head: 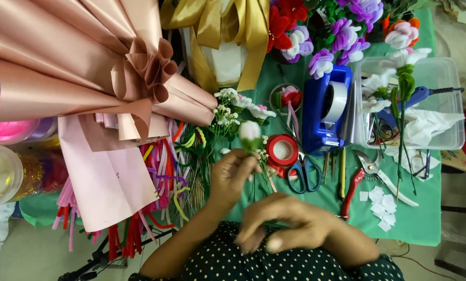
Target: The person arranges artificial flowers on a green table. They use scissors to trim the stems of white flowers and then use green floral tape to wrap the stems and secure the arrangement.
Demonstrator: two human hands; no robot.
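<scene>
Holding white flower [249,131] upright, left hand [233,174] fingers pinching stem. Right hand [290,224] curling near stem bottom, grip unclear. Seems stem-wrapping step; next needing steady twisting downward.

Bright, even light falls from overhead, with soft, faint shadows. The pink paper [61,67] and gold ribbon [228,26] show a sheen. The right hand [285,221] is slightly blurred; the corners bend a little.

Two bare hands close together above the green table cloth [420,218]

Left hand [233,174] raised, fingers pinched; right hand [287,224] lower, nearer the body, fingers curled downward, forearms angling inward over that cloth.
</scene>
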